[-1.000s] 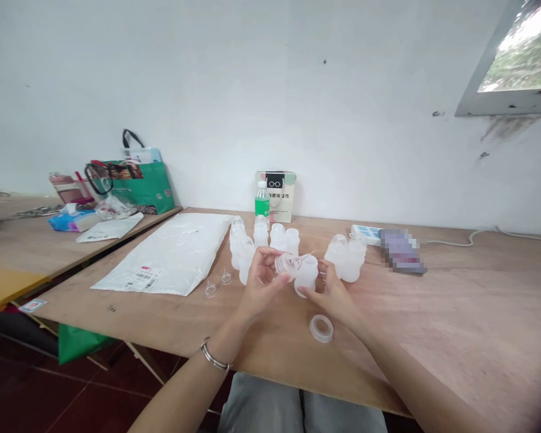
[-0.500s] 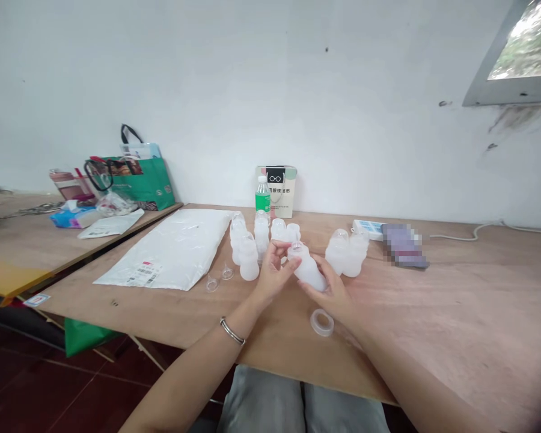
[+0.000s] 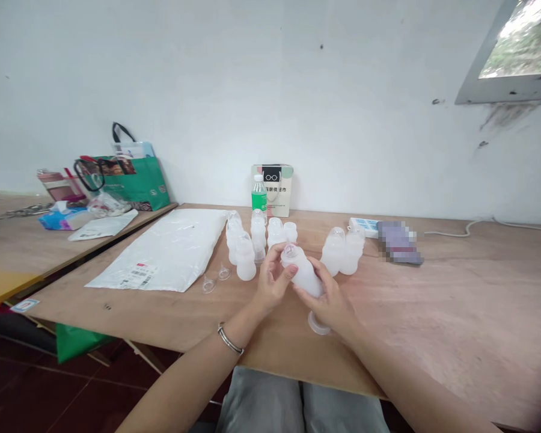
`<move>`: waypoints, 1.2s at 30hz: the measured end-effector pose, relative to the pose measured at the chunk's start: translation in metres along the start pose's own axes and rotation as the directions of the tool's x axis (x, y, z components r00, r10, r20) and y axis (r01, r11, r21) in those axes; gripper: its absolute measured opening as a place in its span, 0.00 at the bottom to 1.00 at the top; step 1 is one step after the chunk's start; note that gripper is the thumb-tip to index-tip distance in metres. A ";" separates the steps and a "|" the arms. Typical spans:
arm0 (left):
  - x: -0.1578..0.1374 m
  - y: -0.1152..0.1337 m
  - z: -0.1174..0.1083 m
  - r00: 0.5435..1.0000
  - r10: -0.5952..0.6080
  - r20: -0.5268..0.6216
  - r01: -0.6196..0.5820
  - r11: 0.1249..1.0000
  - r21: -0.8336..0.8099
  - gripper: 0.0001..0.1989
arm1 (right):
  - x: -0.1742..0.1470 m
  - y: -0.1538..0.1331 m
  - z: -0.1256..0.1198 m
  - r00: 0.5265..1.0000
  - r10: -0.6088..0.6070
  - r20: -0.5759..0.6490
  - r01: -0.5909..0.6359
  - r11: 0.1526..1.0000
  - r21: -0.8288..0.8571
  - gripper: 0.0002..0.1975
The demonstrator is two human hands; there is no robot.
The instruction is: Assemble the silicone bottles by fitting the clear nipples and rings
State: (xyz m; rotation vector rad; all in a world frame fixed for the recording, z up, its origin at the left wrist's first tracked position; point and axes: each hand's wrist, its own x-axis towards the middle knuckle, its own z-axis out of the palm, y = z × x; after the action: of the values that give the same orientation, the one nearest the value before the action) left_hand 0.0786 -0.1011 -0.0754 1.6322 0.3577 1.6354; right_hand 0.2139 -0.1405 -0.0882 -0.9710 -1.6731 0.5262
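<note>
Between both hands I hold a frosted white baby bottle (image 3: 307, 279), tilted with its top toward the upper left. A clear nipple (image 3: 290, 251) sits at its mouth. My left hand (image 3: 273, 278) closes round the neck end, the thumb pressed on the rim. Wrapped round the lower body is my right hand (image 3: 328, 294). A translucent ring (image 3: 318, 325) lies on the table just below my right hand, partly hidden by it. To the left of my hands, two clear nipples (image 3: 208, 284) rest on the wood.
Several similar bottles (image 3: 246, 258) stand behind and left of my hands, and more bottles (image 3: 334, 252) stand to the right. A white mailing bag (image 3: 162, 246) lies left. Farther back are a green-labelled drink bottle (image 3: 258, 198), a paper bag (image 3: 283, 189), a power strip (image 3: 363, 226) and a blurred flat object (image 3: 397, 243).
The held bottle has tipped slightly more toward me, its nipple end facing me more. My right hand now covers part of the ring. The whole view has shifted slightly.
</note>
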 end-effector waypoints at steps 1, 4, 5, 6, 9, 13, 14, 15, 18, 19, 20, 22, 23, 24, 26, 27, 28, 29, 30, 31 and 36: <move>0.000 0.001 -0.001 1.000 -0.004 0.030 0.004 1.000 -0.003 0.20 | 0.000 0.001 0.001 1.000 0.017 0.018 -0.018 0.998 0.065 0.23; 0.001 0.002 -0.003 0.999 -0.009 0.037 0.009 1.000 0.002 0.18 | 0.000 0.005 0.005 0.998 0.041 0.048 -0.049 0.985 0.164 0.24; 0.001 0.001 -0.003 1.000 -0.007 0.019 0.007 1.000 0.017 0.18 | -0.001 0.005 0.006 0.998 0.038 0.042 -0.044 0.987 0.154 0.24; 0.001 0.000 -0.002 1.000 -0.002 -0.008 0.002 0.999 0.042 0.19 | -0.002 0.006 0.006 0.999 0.029 0.029 -0.033 0.991 0.130 0.24; 0.001 -0.002 -0.001 0.996 0.031 -0.086 -0.023 0.995 0.097 0.21 | -0.004 0.005 0.006 1.000 0.008 -0.015 -0.007 0.999 0.050 0.24; -0.001 0.006 -0.004 0.994 -0.045 0.097 0.046 0.999 -0.010 0.20 | -0.005 0.005 0.003 0.999 0.029 0.018 -0.031 0.992 0.121 0.25; -0.001 0.009 -0.005 0.982 -0.083 0.170 0.089 0.996 -0.030 0.21 | -0.005 0.005 0.003 0.999 0.030 0.029 -0.034 0.987 0.157 0.26; -0.002 0.012 -0.006 0.967 -0.116 0.229 0.127 0.991 -0.036 0.23 | -0.006 0.005 0.002 0.999 0.031 0.035 -0.037 0.982 0.185 0.26; -0.003 0.014 -0.008 0.957 -0.101 0.272 0.114 0.993 -0.031 0.28 | -0.005 0.003 0.000 0.999 0.036 0.019 -0.040 0.976 0.212 0.25; -0.003 0.012 -0.008 0.965 -0.061 0.254 0.071 0.997 -0.032 0.30 | -0.006 0.003 0.000 0.999 0.040 0.015 -0.042 0.977 0.208 0.25; -0.002 0.010 -0.008 0.973 -0.018 0.230 0.027 0.999 -0.032 0.33 | -0.006 0.002 -0.001 0.999 0.041 0.021 -0.044 0.978 0.203 0.25; -0.002 0.005 -0.007 0.980 0.032 0.196 -0.027 0.999 -0.026 0.37 | -0.007 0.002 -0.002 0.998 0.031 0.048 -0.039 0.980 0.193 0.24; -0.001 0.003 -0.007 0.982 0.027 0.186 -0.023 1.000 -0.020 0.36 | -0.008 0.002 -0.003 0.998 0.028 0.060 -0.039 0.980 0.193 0.24; -0.001 0.002 -0.007 0.985 0.007 0.172 -0.004 1.000 -0.015 0.33 | -0.008 0.001 -0.003 0.998 0.025 0.061 -0.037 0.979 0.199 0.24; 0.000 0.001 -0.007 0.991 -0.034 0.129 0.035 0.999 -0.009 0.25 | -0.009 0.000 -0.005 0.999 0.027 0.037 -0.034 0.976 0.216 0.25; 0.000 0.002 -0.008 0.993 -0.042 0.110 0.043 0.999 -0.011 0.23 | -0.009 -0.001 -0.005 0.999 0.031 0.018 -0.034 0.976 0.217 0.25; -0.001 0.003 -0.008 0.994 -0.038 0.101 0.040 0.999 -0.016 0.23 | -0.009 -0.002 -0.005 0.999 0.032 0.010 -0.033 0.978 0.206 0.24; -0.001 0.004 -0.008 0.994 -0.026 0.111 0.029 0.999 -0.024 0.25 | -0.008 -0.002 -0.006 1.000 0.022 0.014 -0.024 0.982 0.186 0.24; -0.001 0.004 -0.007 0.991 -0.014 0.135 0.019 0.999 -0.036 0.28 | -0.008 -0.002 -0.005 1.000 0.003 0.028 -0.007 0.987 0.159 0.24; -0.002 0.005 -0.007 0.986 -0.009 0.164 0.018 0.999 -0.049 0.31 | -0.008 -0.002 -0.005 0.999 -0.018 0.041 0.013 0.991 0.132 0.24; -0.001 0.007 -0.005 0.994 -0.088 0.065 0.090 0.996 -0.020 0.21 | -0.010 0.008 -0.004 0.994 -0.100 -0.034 0.103 0.990 0.096 0.25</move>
State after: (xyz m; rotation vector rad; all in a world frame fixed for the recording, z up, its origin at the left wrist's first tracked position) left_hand 0.0716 -0.1050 -0.0723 1.6243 0.3726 1.5124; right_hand 0.2214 -0.1447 -0.0986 -0.8149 -1.6462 0.5189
